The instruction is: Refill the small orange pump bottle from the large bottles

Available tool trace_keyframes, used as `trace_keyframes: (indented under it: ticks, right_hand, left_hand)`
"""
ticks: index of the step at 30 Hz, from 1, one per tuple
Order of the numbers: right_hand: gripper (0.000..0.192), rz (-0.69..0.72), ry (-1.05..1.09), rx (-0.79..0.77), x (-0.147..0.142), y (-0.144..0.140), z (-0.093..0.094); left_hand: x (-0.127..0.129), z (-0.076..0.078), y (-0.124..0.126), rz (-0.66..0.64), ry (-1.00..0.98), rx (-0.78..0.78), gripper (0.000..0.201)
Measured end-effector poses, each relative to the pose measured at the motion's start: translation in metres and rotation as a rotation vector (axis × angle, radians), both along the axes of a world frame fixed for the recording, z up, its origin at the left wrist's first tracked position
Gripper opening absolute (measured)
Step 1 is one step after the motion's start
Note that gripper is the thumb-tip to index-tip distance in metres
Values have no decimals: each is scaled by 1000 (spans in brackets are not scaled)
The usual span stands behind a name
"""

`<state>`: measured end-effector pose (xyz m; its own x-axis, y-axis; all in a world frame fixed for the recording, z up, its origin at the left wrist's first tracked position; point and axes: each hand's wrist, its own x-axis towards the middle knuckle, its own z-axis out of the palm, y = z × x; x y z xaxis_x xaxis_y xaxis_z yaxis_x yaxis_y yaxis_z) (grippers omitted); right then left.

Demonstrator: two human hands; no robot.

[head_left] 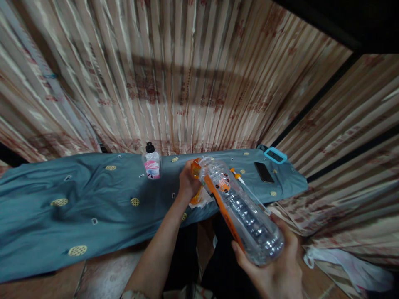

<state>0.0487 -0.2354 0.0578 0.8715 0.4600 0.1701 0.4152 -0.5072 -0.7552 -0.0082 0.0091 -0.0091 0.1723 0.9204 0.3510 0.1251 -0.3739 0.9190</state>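
Note:
My right hand (pixel 276 263) is wrapped around the base of a large clear plastic bottle (pixel 246 216) with an orange label. The bottle is tilted, its base raised toward me and its neck pointing away to the left. My left hand (pixel 188 181) is closed around a container with orange liquid (pixel 196 168), right at the mouth of the large bottle. Whether the two mouths touch, I cannot tell. Below the left hand, more orange shows beside a crumpled white tissue (pixel 202 198). Behind the large bottle lies a pump top (pixel 238 176) with orange parts and a white tube.
A small clear bottle (pixel 152 164) with a black cap and pink label stands on the blue-green cloth (pixel 102 182). To the right lie a dark phone (pixel 264 172) and a light-blue framed object (pixel 275 155). Curtains (pixel 187 83) hang close behind. A white bag (pixel 349 265) lies lower right.

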Motion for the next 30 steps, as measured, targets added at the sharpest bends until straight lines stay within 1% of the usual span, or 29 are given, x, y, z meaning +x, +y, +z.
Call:
trace_keyframes:
  ticks: [7,10,13,16,19,23,30]
  right_hand:
    - [104,-6,-25,-32,3,0,1]
    - [105,-3,-6,-15,3,0,0]
    - [102,-8,-30,10,5,0,-3]
    - [99,-14,-62,9,8,-1,-7]
    - [101,-27,-33,-11,9,-1,-9]
    - [104,-39,2,-2,10,-1,-8]
    - [99,-34,21,0,11,-1,-3]
  left_hand:
    - [-2,7,-2,5,46,4,31]
    - [-1,6,-2,11,56,16,31]
    - [0,4,-2,12,36,30,31]
    - [0,3,-3,11,43,40,31]
    - [1,4,-4,13,54,40,30]
    - [0,4,-5,16,72,33,33]
    - [0,5,-7,11,78,41,34]
